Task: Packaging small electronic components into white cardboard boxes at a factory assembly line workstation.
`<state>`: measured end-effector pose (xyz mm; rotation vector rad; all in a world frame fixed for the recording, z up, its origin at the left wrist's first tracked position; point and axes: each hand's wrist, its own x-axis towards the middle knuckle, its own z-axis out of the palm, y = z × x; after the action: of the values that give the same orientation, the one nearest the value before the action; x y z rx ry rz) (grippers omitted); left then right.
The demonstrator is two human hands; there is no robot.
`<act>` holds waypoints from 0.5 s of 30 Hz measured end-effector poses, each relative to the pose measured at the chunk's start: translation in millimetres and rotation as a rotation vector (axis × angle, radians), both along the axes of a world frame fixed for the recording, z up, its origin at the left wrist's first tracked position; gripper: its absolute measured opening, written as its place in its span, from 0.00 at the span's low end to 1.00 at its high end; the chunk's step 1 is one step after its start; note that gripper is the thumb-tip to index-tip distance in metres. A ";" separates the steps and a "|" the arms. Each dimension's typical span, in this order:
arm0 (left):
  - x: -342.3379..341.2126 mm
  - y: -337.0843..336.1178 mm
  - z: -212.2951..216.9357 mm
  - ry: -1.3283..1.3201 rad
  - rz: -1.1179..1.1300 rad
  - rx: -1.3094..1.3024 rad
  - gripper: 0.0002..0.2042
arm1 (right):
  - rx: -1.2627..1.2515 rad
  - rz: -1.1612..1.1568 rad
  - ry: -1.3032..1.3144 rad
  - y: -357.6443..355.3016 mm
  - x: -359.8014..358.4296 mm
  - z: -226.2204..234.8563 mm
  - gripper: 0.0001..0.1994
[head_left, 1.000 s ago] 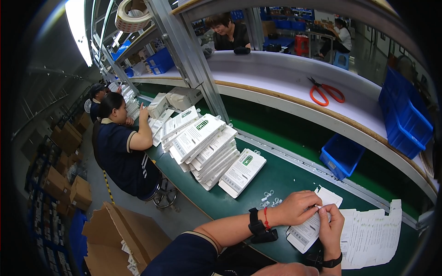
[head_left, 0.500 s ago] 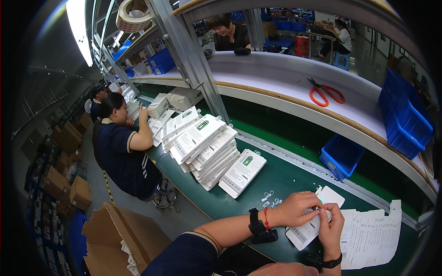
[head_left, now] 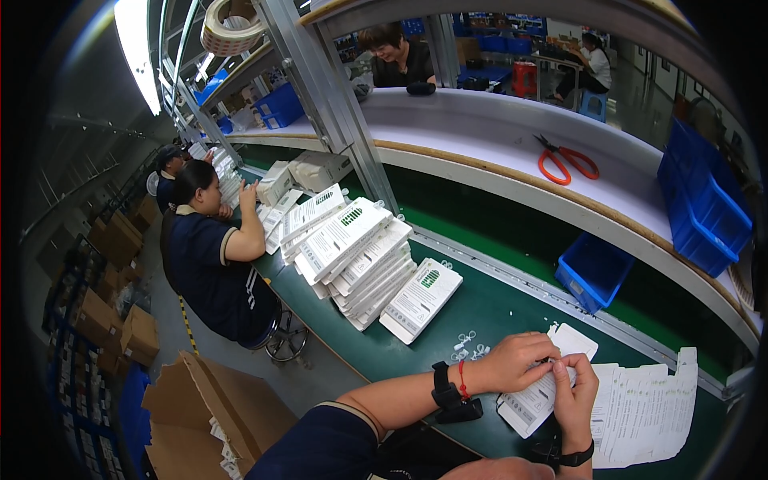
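Observation:
At the lower right, a white printed box lies tilted under my hands on the green bench. My left hand reaches across its upper part, fingers bent and pinched together. My right hand closes along the box's right side, its thumb and fingertips meeting the left fingertips. Whatever sits between the fingertips is too small and covered to make out. Small clear plastic loops lie beside my left hand. Flat white printed card sheets spread out right of my right hand.
A stack of white boxes and a single box stand to the left. Red-handled pliers lie on the shelf above; a blue bin is below it. A co-worker sits farther left. An open carton stands near.
My hands stay almost in place at the box, with slight finger movement. A small green glow by the fingertips no longer shows. The co-worker's raised hand has shifted a little.

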<state>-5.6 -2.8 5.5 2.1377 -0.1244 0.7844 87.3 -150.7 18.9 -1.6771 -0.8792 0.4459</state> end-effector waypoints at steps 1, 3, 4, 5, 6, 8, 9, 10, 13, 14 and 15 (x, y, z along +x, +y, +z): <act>-0.1 -0.1 -0.4 0.001 0.000 -0.001 0.08 | 0.030 -0.012 -0.024 1.7 -1.8 1.3 0.06; -0.1 0.1 -0.3 -0.023 0.013 0.007 0.07 | 0.060 -0.025 -0.047 2.5 -2.9 1.3 0.07; -0.4 0.2 -0.4 -0.022 0.013 0.006 0.07 | 0.061 -0.026 -0.066 2.5 -2.6 0.2 0.07; -0.7 0.4 -0.5 -0.023 0.010 0.011 0.07 | 0.063 -0.028 -0.086 2.4 -2.3 -0.9 0.07; -0.4 0.5 -0.6 -0.026 0.007 0.015 0.07 | 0.062 -0.028 -0.087 2.1 -1.6 -2.3 0.07; -0.7 -0.3 1.2 -0.020 0.012 0.012 0.07 | 0.041 -0.021 -0.092 1.4 -0.3 -4.5 0.08; -0.9 -0.8 1.8 -0.012 0.016 0.008 0.07 | 0.040 -0.021 -0.092 1.2 0.0 -4.4 0.08; -0.7 -0.9 2.1 -0.012 0.016 0.008 0.07 | 0.035 -0.021 -0.085 1.0 0.3 -4.0 0.08; -0.4 -0.9 2.6 -0.018 0.026 0.006 0.06 | 0.033 -0.021 -0.083 0.6 1.3 -4.9 0.08; -0.6 -0.7 2.5 -0.014 0.023 0.011 0.06 | 0.038 -0.020 -0.088 0.5 1.4 -5.1 0.09; -0.6 -0.4 2.1 -0.011 0.020 0.015 0.06 | 0.038 -0.020 -0.088 0.5 1.4 -5.1 0.09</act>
<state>-6.2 -3.2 7.6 2.1526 -0.1150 0.8096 88.7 -150.2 13.8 -1.6799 -0.9286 0.3416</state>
